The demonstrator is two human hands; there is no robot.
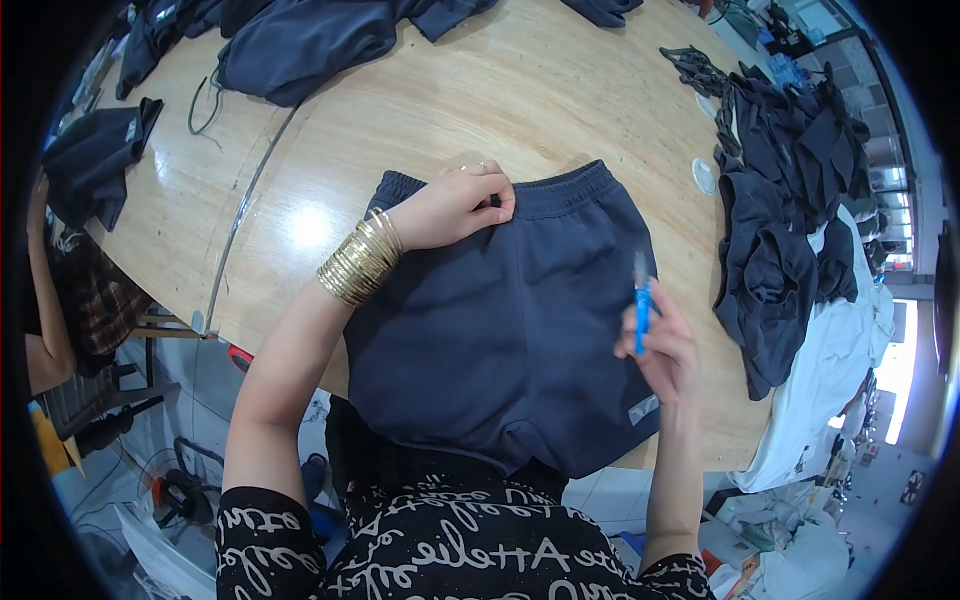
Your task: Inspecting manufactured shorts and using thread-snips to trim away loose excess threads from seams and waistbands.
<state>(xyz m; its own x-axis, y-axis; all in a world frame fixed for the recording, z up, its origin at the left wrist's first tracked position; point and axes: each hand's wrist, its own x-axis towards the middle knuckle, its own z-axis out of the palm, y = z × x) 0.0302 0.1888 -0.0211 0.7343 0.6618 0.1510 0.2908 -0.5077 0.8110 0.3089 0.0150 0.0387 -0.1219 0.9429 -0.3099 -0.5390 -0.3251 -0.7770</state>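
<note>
Dark navy shorts (520, 330) lie spread on the wooden table (590, 110), waistband away from me and legs over the near edge. My left hand (470, 205) is closed in a pinch on the middle of the elastic waistband. What lies under its fingertips is hidden. Over the right leg of the shorts, my right hand (662, 345) is closed round blue-handled thread snips (642, 318). Their metal tip points away from me and is blurred. A small grey emblem (643, 408) shows near the right leg's hem.
Dark garments (310, 45) lie along the far side, one with a loose cord (203, 110). More dark clothes (775, 220) are heaped at the right edge beside white cloth (825, 370). A seam (250, 200) crosses the table. At left, another person's arm (45, 320) is near a dark garment (100, 160).
</note>
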